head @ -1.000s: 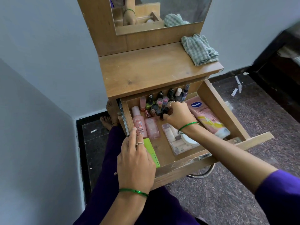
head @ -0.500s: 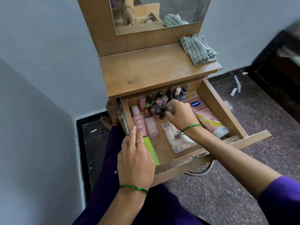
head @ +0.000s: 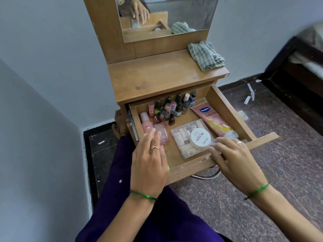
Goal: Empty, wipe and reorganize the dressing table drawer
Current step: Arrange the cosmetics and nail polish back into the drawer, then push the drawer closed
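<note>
Drawer (head: 227,109) pulled out of the dressing table, front edge toward the person, long axis running left-right under the counter (head: 157,75).

Left hand (head: 148,165): over the drawer's front-left corner, fingers (head: 150,135) extended and relaxed, tips lying on or just above the 2 pink bottles (head: 157,128); contact cannot be told because of motion blur. Nothing gripped. Bottles lie flat, caps toward the back wall.

Right hand (head: 236,159): at the drawer's front rim, right of centre. Fingers loosely spread, blurred, tips just beside the white round jar (head: 200,137); no grasp visible.

Jar sits on the clear plastic box (head: 183,137), lid up. Box lies mid-drawer, long axis front-to-back, slightly skewed.

Pink Vaseline tube (head: 213,119) lies flat along the right wall, long axis diagonal, cap toward the front-right corner.

Nail polish bottles (head: 174,107) stand upright in a cluster at the back.

Checked cloth (head: 205,55) bunched on the counter's back right corner.
</note>
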{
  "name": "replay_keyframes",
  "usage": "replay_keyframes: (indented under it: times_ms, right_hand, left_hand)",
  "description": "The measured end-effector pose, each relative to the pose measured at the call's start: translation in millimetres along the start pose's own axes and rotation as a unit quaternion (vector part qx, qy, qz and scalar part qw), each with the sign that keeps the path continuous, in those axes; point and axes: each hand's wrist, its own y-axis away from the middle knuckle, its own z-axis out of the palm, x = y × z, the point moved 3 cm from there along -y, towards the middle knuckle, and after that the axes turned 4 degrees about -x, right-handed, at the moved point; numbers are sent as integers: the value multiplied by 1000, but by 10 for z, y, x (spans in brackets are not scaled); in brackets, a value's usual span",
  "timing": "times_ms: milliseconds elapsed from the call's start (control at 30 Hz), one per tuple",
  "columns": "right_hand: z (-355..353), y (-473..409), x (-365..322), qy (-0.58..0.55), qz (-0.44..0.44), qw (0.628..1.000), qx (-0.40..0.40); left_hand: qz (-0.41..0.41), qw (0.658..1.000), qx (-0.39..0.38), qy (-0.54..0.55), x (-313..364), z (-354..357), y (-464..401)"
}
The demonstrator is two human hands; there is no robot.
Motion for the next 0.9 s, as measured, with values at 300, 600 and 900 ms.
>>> replay_keyframes:
  times_ms: [300, 600, 900]
  right_hand:
    - [213, 95, 18, -2, 12, 995, 96]
    - [259, -78, 28, -35, -12, 995, 90]
    - [368, -548, 38, -14, 10, 996, 83]
  left_hand:
    - [132, 991, -6, -17, 86, -13, 39]
    - [271, 950, -92, -123, 80, 60, -82]
    - [251, 957, -90, -115, -110, 49, -557]
